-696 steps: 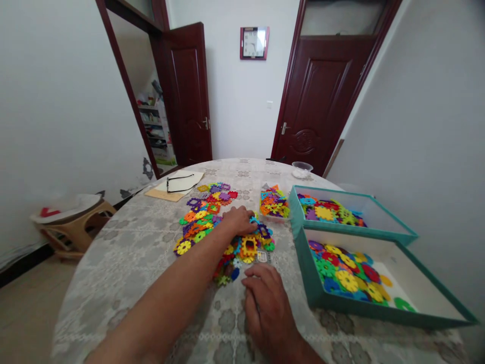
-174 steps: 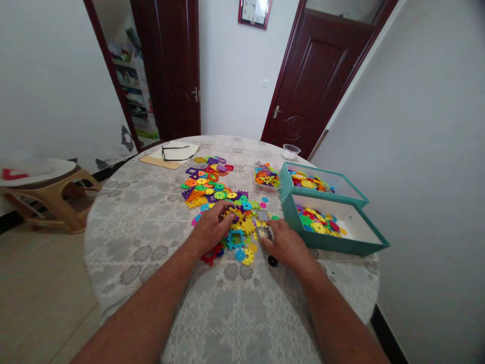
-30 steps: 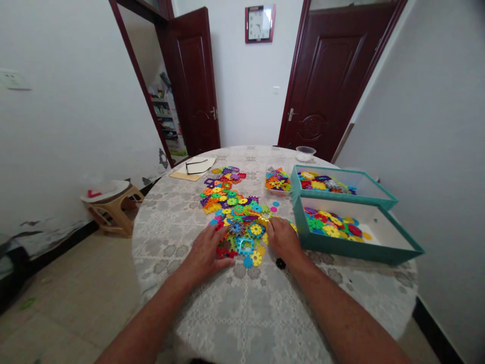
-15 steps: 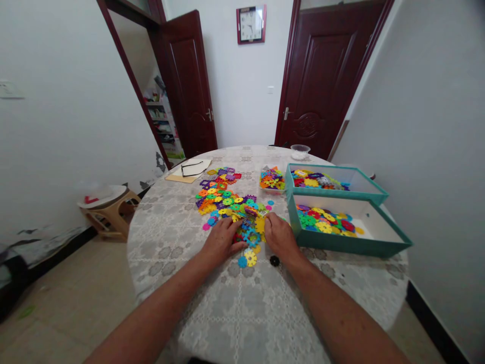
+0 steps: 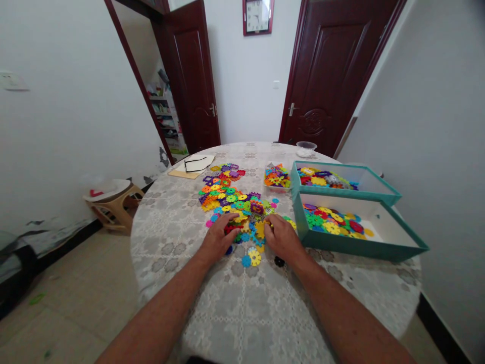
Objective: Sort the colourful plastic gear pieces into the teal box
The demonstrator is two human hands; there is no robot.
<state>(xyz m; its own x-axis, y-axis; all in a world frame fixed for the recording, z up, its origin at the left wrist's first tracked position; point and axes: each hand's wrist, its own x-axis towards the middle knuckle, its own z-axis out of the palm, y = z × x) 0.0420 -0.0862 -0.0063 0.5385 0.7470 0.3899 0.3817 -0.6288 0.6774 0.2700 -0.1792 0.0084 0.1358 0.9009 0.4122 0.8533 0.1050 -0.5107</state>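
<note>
Bright plastic snowflake-shaped building discs lie in a long pile [image 5: 227, 194] on the table, reaching back from between my hands. My left hand [image 5: 217, 236] rests at the pile's near left side, thumb and fingers apart around some red discs [image 5: 232, 231]. On the other side my right hand [image 5: 281, 235] has its fingers curled, the tips at the edge of a yellow toothed piece [image 5: 259, 230]. Its grip is partly hidden. Nearer to me lie a pale yellow disc [image 5: 255, 258], a blue disc [image 5: 246, 261] and a black disc [image 5: 279, 261].
Two teal boxes [image 5: 359, 244] holding mixed discs stand at the right. Beside them is a clear tub [image 5: 277, 188] of pieces, with a clear bowl [image 5: 306, 148] farther back. Glasses [image 5: 197, 164] lie on paper at the back left. A patterned cloth [image 5: 242, 308] covers the round table.
The view has tilted down slightly and shifted left. My left hand has shifted slightly among the discs, and a dark blue disc now shows beneath it. The right hand stays beside the yellow piece.
</note>
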